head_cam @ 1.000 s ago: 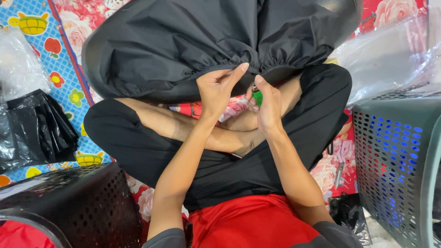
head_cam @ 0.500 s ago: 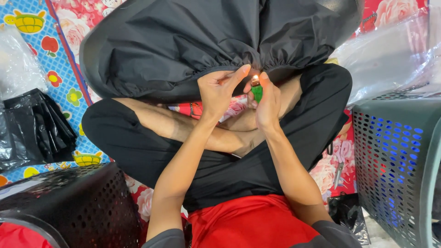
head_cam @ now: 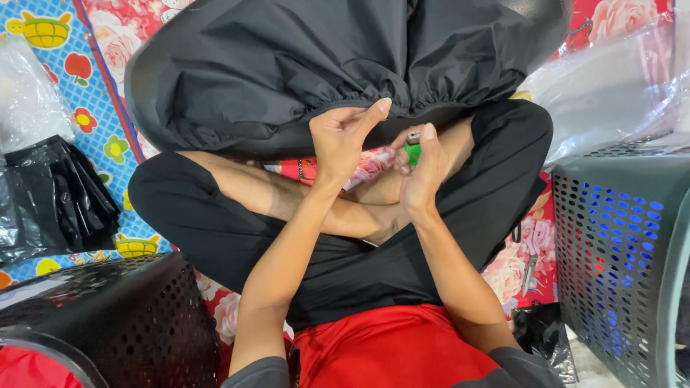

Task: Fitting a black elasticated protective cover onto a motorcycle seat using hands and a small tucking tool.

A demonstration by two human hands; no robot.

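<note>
Green lighter (head_cam: 413, 153) (small, plastic) in right hand (head_cam: 424, 176)

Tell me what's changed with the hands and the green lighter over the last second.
The left hand has come off the gathered hem of the black fabric, thumb now raised clear. The right hand has drawn back slightly from the hem and still grips the green lighter upright. The fabric, the crossed legs and both baskets lie as before.
</note>
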